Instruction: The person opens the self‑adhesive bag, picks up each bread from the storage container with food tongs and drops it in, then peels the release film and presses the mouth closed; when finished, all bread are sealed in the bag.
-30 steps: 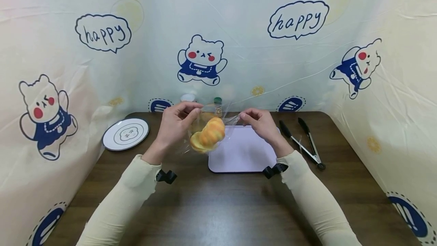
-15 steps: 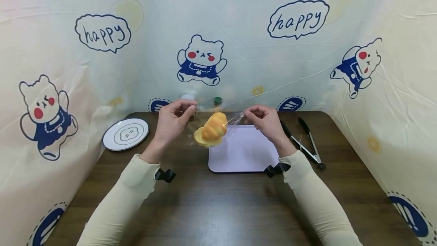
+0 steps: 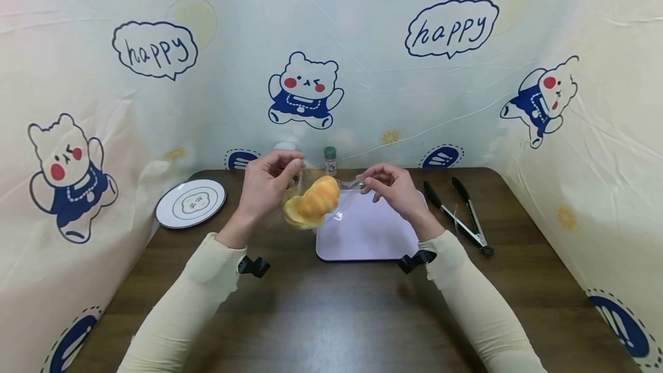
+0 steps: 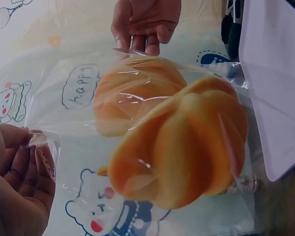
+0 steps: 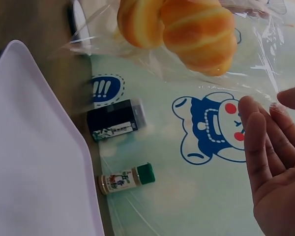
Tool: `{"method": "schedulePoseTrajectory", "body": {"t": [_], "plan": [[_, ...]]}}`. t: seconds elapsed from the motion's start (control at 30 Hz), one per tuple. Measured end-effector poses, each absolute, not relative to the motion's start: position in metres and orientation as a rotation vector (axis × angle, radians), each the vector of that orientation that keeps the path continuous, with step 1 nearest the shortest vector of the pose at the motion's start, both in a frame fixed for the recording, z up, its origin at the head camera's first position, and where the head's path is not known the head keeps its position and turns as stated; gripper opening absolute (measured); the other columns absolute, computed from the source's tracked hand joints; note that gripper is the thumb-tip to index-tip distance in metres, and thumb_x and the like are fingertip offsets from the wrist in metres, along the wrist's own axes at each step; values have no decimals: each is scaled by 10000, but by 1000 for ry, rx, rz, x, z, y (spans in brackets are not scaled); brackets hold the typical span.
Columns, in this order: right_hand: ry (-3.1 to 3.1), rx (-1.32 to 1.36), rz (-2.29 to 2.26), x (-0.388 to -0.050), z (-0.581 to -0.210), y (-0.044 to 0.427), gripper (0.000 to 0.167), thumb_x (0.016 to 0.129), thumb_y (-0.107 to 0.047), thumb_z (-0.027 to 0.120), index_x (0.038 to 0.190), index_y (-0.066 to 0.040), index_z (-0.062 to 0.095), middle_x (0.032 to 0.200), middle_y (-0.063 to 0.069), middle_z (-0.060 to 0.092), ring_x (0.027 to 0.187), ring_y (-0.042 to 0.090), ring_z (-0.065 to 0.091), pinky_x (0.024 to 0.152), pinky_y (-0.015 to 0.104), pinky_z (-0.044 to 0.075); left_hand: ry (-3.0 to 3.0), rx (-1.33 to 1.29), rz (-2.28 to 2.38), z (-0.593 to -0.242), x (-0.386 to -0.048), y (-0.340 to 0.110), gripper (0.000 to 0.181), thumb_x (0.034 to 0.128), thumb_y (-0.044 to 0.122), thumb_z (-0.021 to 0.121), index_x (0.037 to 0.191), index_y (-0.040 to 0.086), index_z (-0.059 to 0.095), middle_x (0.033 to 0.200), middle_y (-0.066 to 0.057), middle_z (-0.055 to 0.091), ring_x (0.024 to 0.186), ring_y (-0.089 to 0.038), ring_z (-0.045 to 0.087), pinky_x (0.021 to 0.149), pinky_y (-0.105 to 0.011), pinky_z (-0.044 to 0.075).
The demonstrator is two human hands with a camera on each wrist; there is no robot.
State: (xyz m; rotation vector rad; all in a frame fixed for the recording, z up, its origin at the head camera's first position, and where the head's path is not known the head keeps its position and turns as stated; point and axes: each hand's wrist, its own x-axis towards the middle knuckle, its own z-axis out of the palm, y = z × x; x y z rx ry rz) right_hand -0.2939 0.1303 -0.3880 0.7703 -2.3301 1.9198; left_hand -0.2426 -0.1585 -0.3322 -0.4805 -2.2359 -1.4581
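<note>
A clear plastic bag (image 4: 78,118) hangs in the air between the two hands, with bread inside. One piece is a ridged, golden croissant-like roll (image 3: 321,196); the other is a rounder, paler bun (image 3: 300,212), partly behind it. My left hand (image 3: 262,186) pinches the bag's left edge between thumb and fingers. On the other side, my right hand (image 3: 391,189) pinches the opposite edge of the film, its other fingers loosely bent. Below and behind the bag lies a lilac rectangular tray or board (image 3: 370,235).
To the left stands a white plate (image 3: 176,214) with a dark rim. Black-and-silver tongs (image 3: 468,229) lie at the right. Behind the bag are a green-capped seasoning bottle (image 3: 330,161) and a dark container with a pale lid (image 5: 113,119). A printed curtain encloses the table.
The bag and bread rose slightly to the right, then came back down and left. The right hand moved a little right and back again; both hands keep hold of the bag.
</note>
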Motion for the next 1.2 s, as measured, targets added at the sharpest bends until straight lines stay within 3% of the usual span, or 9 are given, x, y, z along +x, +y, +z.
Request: {"method": "schedulePoseTrajectory", "body": {"t": [0.13, 0.4, 0.7, 0.77, 0.97, 1.07, 1.2], "plan": [[-2356, 790, 1915, -295, -391, 127, 207, 950, -190, 684, 1090, -39, 661, 1179, 153, 718, 875, 328, 706, 614, 295, 576, -2234, -476, -1473, -332, -242, -159, 257, 967, 311, 659, 1124, 120, 731, 940, -77, 691, 766, -210, 584, 651, -207, 527], [-2331, 686, 1799, -296, -384, 134, 179, 957, -215, 678, 1054, -66, 670, 1048, 113, 762, 766, 179, 692, 568, 271, 525, -2261, -405, -1428, -330, -244, -166, 280, 964, 364, 652, 1097, 134, 740, 913, -75, 703, 788, -198, 603, 664, -206, 524], [-2267, 791, 1631, -273, -343, 146, 166, 937, -33, 657, 1066, 70, 644, 939, 263, 728, 673, 264, 659, 612, 260, 548, -2311, -369, -1408, -327, -244, -170, 285, 961, 365, 656, 1124, 145, 737, 986, -74, 726, 875, -173, 649, 743, -200, 547], [-2255, 810, 1610, -270, -338, 147, 170, 928, -13, 660, 1069, 81, 650, 897, 198, 746, 646, 265, 640, 602, 265, 545, -2323, -368, -1408, -327, -244, -172, 282, 957, 366, 663, 1125, 154, 740, 994, -59, 727, 875, -166, 631, 737, -205, 538], [-2207, 816, 1616, -279, -345, 155, 141, 917, 7, 663, 1047, 60, 669, 787, -189, 703, 618, 253, 598, 558, 241, 495, -2351, -452, -1450, -329, -245, -177, 225, 966, 284, 662, 1124, 139, 730, 1034, -72, 721, 802, -187, 613, 692, -216, 533], [-2174, 862, 1639, -288, -355, 160, 125, 923, -7, 664, 1044, 21, 674, 815, -168, 713, 618, 215, 594, 561, 239, 499, -2349, -512, -1496, -330, -246, -180, 195, 973, 235, 652, 1109, 111, 718, 1038, -91, 706, 771, -182, 613, 684, -215, 545], [-2118, 991, 1654, -290, -357, 162, 101, 927, 31, 637, 1024, 26, 666, 886, -125, 710, 650, 142, 604, 596, 230, 529, -2327, -561, -1558, -329, -246, -183, 151, 985, 156, 621, 1072, 77, 716, 1006, -21, 698, 771, -167, 624, 706, -217, 560]]}}
